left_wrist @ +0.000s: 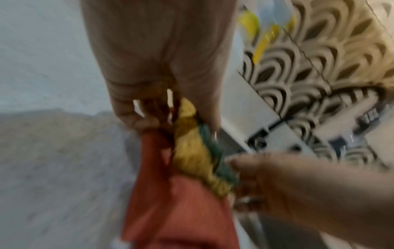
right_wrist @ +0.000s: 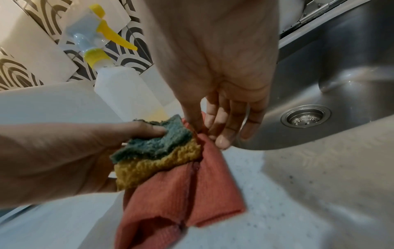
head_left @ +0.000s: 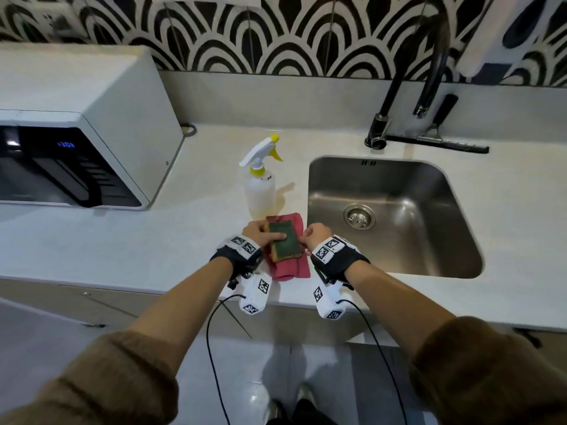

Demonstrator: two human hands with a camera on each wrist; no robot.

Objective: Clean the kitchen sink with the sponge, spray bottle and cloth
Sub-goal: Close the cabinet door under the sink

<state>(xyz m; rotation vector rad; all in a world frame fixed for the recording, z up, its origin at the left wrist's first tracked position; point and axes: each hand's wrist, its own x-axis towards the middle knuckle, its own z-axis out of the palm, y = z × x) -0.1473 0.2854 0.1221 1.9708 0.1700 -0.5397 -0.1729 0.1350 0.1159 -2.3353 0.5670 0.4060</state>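
Note:
A sponge (head_left: 283, 242) with a green scouring top and yellow body sits over a folded red cloth (head_left: 291, 269) on the white counter, left of the sink. My left hand (head_left: 256, 233) grips the sponge (right_wrist: 153, 148), thumb on its green face and fingers under the yellow side. My right hand (head_left: 311, 236) pinches the cloth's (right_wrist: 183, 193) right edge between thumb and forefinger, its other fingers straight. A translucent spray bottle (head_left: 260, 185) with a white and yellow trigger stands upright just behind the cloth. The left wrist view is blurred; it shows the sponge (left_wrist: 196, 151) above the cloth (left_wrist: 177, 210).
The steel sink (head_left: 429, 240) with its round drain (head_left: 359, 216) lies to the right. A black tap (head_left: 429, 72) and a squeegee (head_left: 445, 142) stand behind it. A white microwave (head_left: 76, 133) fills the counter's left. The counter's front edge is right under my wrists.

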